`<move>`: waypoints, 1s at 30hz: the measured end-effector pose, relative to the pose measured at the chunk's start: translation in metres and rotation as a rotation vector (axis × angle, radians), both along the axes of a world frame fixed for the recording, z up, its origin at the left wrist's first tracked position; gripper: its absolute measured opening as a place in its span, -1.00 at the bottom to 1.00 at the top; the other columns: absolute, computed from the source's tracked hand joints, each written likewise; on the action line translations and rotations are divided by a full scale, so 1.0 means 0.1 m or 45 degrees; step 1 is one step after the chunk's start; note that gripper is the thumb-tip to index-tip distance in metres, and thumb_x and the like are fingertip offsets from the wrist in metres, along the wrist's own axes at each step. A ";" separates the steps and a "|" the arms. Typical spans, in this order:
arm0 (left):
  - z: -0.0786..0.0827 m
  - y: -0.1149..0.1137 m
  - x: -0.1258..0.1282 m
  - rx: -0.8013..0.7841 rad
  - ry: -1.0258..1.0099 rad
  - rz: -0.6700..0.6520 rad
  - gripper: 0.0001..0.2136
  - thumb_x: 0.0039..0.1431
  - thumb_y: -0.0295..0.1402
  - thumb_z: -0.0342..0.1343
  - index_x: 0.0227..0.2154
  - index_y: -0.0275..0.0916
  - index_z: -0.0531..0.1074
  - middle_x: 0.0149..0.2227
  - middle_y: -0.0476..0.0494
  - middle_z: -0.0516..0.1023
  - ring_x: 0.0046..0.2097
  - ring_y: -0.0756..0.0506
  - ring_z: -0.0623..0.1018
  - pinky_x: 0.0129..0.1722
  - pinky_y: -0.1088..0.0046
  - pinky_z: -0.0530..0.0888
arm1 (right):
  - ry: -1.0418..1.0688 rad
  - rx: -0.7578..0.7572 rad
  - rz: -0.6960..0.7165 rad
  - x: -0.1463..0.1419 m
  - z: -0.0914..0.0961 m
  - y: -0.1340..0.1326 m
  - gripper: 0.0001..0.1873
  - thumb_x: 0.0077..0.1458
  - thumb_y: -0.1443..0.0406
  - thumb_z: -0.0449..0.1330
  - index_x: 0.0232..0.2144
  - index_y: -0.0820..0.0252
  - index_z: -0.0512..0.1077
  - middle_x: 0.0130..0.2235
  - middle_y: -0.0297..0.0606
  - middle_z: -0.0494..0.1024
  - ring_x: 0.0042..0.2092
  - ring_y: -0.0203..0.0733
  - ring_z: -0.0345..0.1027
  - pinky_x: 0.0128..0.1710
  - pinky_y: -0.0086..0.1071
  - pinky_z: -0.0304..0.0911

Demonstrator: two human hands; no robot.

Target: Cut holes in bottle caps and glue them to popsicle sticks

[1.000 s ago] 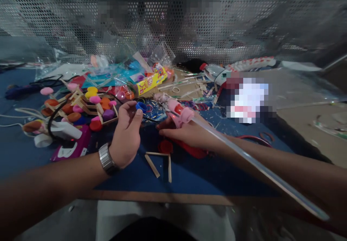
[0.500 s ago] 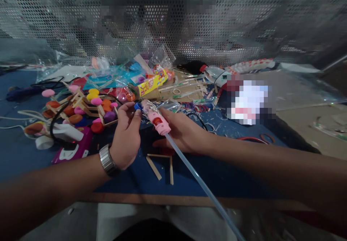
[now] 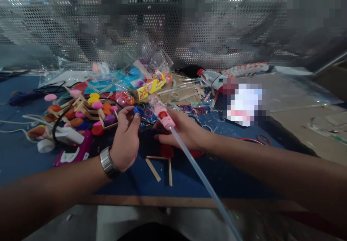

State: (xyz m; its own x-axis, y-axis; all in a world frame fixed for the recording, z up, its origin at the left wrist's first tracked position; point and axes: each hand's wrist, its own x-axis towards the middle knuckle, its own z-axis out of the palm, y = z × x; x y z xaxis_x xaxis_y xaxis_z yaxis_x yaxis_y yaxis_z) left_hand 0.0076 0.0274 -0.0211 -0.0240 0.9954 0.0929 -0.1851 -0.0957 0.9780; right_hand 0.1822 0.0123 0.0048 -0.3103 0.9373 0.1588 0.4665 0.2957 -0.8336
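My left hand, a metal watch on its wrist, pinches a small blue bottle cap between thumb and fingertips above the blue table mat. My right hand grips a pink glue gun whose nozzle points up and left, close to the cap. A long clear glue stick runs out of the gun's back toward the lower right. Under my right hand lie a red cap and loose wooden craft sticks.
To the left sits a structure of wooden sticks with coloured caps, a pink power strip with a black cable, and white cords. Behind are plastic bags, a yellow packet, rubber bands and a perforated metal screen.
My right hand has lifted the glue gun off the mat and swung it left until its nozzle is close to the blue cap; the left hand has stayed nearly still with the cap.
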 end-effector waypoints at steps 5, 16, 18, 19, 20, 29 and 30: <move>0.01 -0.04 -0.02 0.048 0.005 -0.090 -0.76 0.30 -0.27 0.20 -0.04 -0.09 0.33 -0.16 -0.04 0.43 -0.20 -0.01 0.45 -0.23 0.50 0.44 | 0.438 -0.291 -0.125 0.19 0.17 -0.04 -0.74 -0.13 0.22 0.39 -0.36 0.15 0.45 -0.31 -0.26 0.60 -0.28 -0.16 0.48 -0.23 -0.25 0.40; 0.09 -0.20 0.00 0.167 0.018 -0.617 -0.73 0.30 -0.25 0.22 -0.04 -0.09 0.28 -0.02 -0.10 0.38 -0.12 -0.04 0.57 -0.15 0.44 0.57 | 0.828 -0.385 -0.349 0.52 0.00 -0.18 -0.60 -0.28 0.30 0.43 -0.39 0.10 0.31 -0.35 -0.38 0.56 -0.45 -0.28 0.39 -0.51 -0.41 0.17; 0.10 -0.21 0.00 0.188 0.032 -0.681 -0.75 0.34 -0.27 0.18 -0.02 -0.09 0.27 -0.01 -0.11 0.38 -0.09 -0.04 0.57 -0.11 0.43 0.58 | 0.803 -0.439 -0.276 0.49 -0.04 -0.19 -0.64 -0.26 0.32 0.44 -0.38 0.14 0.40 -0.37 -0.36 0.60 -0.40 -0.25 0.46 -0.43 -0.40 0.28; 0.11 -0.22 -0.01 0.200 0.045 -0.701 -0.76 0.35 -0.28 0.17 -0.01 -0.10 0.27 0.01 -0.12 0.38 -0.08 -0.04 0.56 -0.09 0.44 0.58 | 0.804 -0.473 -0.225 0.48 -0.06 -0.20 -0.67 -0.25 0.33 0.44 -0.37 0.16 0.43 -0.37 -0.34 0.63 -0.35 -0.22 0.50 -0.37 -0.38 0.33; 0.12 -0.23 -0.02 0.209 0.061 -0.717 -0.76 0.36 -0.30 0.15 0.00 -0.10 0.26 0.02 -0.12 0.37 -0.07 -0.03 0.55 -0.08 0.45 0.58 | 0.814 -0.512 -0.170 0.46 -0.07 -0.21 -0.68 -0.23 0.33 0.45 -0.36 0.17 0.47 -0.36 -0.32 0.65 -0.30 -0.19 0.54 -0.32 -0.37 0.37; 0.17 -0.26 -0.05 0.253 0.160 -0.832 -0.80 0.41 -0.35 0.09 0.01 -0.10 0.24 0.04 -0.10 0.38 0.04 0.00 0.54 0.08 0.50 0.52 | 0.938 -0.595 -0.028 0.45 -0.08 -0.24 -0.67 -0.22 0.31 0.54 -0.39 0.17 0.51 -0.31 -0.26 0.72 -0.20 -0.10 0.63 -0.07 -0.26 0.50; 0.16 -0.26 -0.04 0.249 0.152 -0.841 -0.80 0.41 -0.36 0.09 0.01 -0.09 0.25 0.04 -0.10 0.39 0.04 0.00 0.55 0.09 0.49 0.51 | 0.975 -0.573 -0.037 0.45 -0.08 -0.24 -0.65 -0.22 0.31 0.55 -0.38 0.16 0.49 -0.32 -0.28 0.71 -0.22 -0.10 0.64 -0.07 -0.24 0.51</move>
